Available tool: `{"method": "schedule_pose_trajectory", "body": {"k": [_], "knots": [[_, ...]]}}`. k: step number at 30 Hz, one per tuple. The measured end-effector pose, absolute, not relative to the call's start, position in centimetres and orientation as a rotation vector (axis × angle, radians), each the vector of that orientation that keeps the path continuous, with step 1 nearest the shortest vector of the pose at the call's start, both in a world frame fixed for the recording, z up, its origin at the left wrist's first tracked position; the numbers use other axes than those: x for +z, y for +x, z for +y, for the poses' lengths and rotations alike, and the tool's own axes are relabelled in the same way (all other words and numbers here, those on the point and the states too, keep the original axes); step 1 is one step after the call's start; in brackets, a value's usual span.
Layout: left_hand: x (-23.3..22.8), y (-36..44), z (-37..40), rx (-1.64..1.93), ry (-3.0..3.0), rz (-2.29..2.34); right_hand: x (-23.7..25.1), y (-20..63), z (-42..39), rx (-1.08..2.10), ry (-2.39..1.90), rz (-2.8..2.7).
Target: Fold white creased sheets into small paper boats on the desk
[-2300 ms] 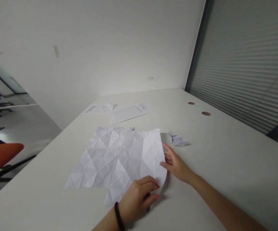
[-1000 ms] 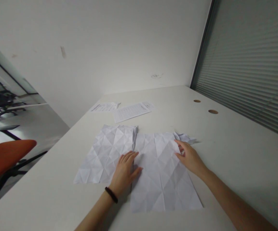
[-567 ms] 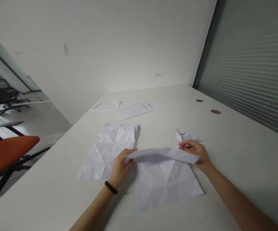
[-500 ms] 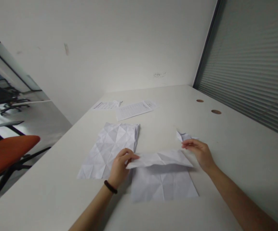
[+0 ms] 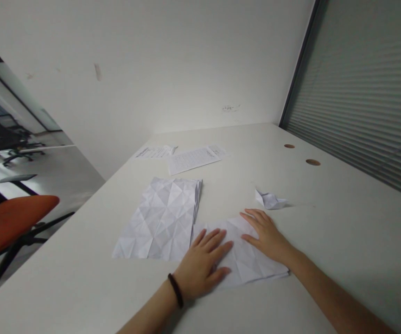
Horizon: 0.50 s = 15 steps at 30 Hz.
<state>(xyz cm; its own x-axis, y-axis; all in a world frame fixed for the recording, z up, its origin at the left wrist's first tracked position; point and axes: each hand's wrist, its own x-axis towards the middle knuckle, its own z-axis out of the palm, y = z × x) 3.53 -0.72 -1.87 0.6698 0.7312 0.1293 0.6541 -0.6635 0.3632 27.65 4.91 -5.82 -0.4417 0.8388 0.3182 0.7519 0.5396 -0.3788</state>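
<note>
A creased sheet of white paper, folded over on itself, lies on the table under both my hands. My left hand, a dark band at its wrist, rests with spread fingers on the paper's left part. On its upper right part my right hand lies flat, fingers apart. Left of the folded sheet is a stack of creased white papers, close against it. A small folded paper boat stands just beyond my right hand, untouched.
Farther back on the white table lie printed sheets and another printed page. Two round holes, one of them a near cable hole, sit by the blinds. An orange chair stands left of the table.
The paper's raised flap has come down toward me and now lies flat. My left hand has moved right onto it, and my right hand has come left from near the boat to press it.
</note>
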Motion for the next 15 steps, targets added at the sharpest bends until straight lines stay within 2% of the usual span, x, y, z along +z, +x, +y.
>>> {"method": "schedule_pose_trajectory", "body": {"k": [7, 12, 15], "knots": [[-2.2, 3.7, -0.7, 0.208, 2.609, 1.138, -6.1, 27.9, 5.5, 0.33, -1.386, -2.022], [-2.1, 3.5, -0.6, 0.238, 2.6, 1.127, -5.3, 27.7, 5.6, 0.548, -1.271, -1.763], [-2.1, 3.6, -0.6, 0.263, 2.604, 1.119, -4.2, 27.5, 5.2, 0.548, -1.149, -1.651]]}}
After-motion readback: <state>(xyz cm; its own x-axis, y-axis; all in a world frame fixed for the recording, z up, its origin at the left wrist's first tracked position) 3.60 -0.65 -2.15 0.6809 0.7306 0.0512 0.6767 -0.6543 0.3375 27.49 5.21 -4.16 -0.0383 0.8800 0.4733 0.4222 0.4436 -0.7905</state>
